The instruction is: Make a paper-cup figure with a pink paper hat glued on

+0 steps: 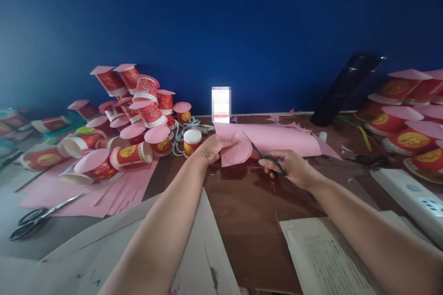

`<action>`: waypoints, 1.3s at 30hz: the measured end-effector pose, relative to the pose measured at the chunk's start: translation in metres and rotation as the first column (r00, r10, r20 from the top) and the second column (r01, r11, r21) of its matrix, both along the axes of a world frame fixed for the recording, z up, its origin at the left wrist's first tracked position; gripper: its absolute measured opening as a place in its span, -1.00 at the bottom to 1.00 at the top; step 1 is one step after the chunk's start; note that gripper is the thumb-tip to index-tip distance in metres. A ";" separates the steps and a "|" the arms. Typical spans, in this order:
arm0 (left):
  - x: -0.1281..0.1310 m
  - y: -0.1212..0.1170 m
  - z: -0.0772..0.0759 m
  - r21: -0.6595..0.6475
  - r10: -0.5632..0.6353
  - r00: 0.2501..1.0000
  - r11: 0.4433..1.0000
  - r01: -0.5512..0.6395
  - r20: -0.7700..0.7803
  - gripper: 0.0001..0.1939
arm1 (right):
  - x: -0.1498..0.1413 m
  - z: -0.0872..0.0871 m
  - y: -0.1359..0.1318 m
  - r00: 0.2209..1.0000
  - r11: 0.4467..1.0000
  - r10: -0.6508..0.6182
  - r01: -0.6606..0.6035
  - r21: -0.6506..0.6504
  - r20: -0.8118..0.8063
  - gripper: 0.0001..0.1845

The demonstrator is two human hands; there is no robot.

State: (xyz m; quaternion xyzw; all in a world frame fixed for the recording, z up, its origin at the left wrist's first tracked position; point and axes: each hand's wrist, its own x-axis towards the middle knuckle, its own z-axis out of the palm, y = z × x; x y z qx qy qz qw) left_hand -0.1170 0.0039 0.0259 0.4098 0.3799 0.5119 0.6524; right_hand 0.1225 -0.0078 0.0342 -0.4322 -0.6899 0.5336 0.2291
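The left hand (213, 148) pinches the near part of a pink sheet (284, 138), thumb on top, beside a circle outlined on it. The right hand (292, 166) is closed around the handles of the black-handled scissors (273, 162), whose blades point up and left at the right side of the circle. The pink sheet lies curled across the far part of the brown table (249, 226), in front of the blue wall (242, 23).

At far left, a second pair of scissors (43, 214) lies with its tips near a fanned stack of pink paper (133, 191). Above and partly on this stack, red paper cups (151, 114) are heaped at many angles, several with pink discs on their ends. A white cable (178, 136) loops beside them, and a single upright cup (193, 143) stands near the left wrist. A pale board (104, 244) lies under the left forearm.

Behind the pink sheet is a bright pixelated rectangle (221, 103). Farther right, a dark flask (334, 90) tilts by the wall. A printed carton (321, 249) lies near the right forearm, a white power strip (408, 193) beyond it, and more red cups (411, 139) are piled at far right.
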 end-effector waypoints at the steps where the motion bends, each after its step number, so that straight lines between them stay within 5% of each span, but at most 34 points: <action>1: 0.000 0.000 0.000 0.002 -0.003 1.000 1.000 0.003 0.001 -0.55 | 0.000 0.000 0.000 1.000 1.000 0.005 -0.005 0.000 -0.005 -0.58; 21: -0.008 -0.004 0.008 -0.016 -0.080 0.997 0.997 0.080 -0.015 -0.55 | 0.006 0.001 0.004 0.995 0.995 0.096 -0.097 0.019 0.024 -0.56; 32: 0.001 -0.007 0.012 -0.104 0.034 0.999 0.994 -0.032 0.017 -0.66 | 0.007 0.003 0.002 0.990 0.989 0.138 -0.140 0.048 0.041 -0.61; 39: -0.001 -0.001 0.005 -0.044 0.057 0.998 0.997 -0.058 -0.026 -0.64 | 0.005 0.002 0.001 0.990 0.990 0.135 -0.136 0.033 0.035 -0.59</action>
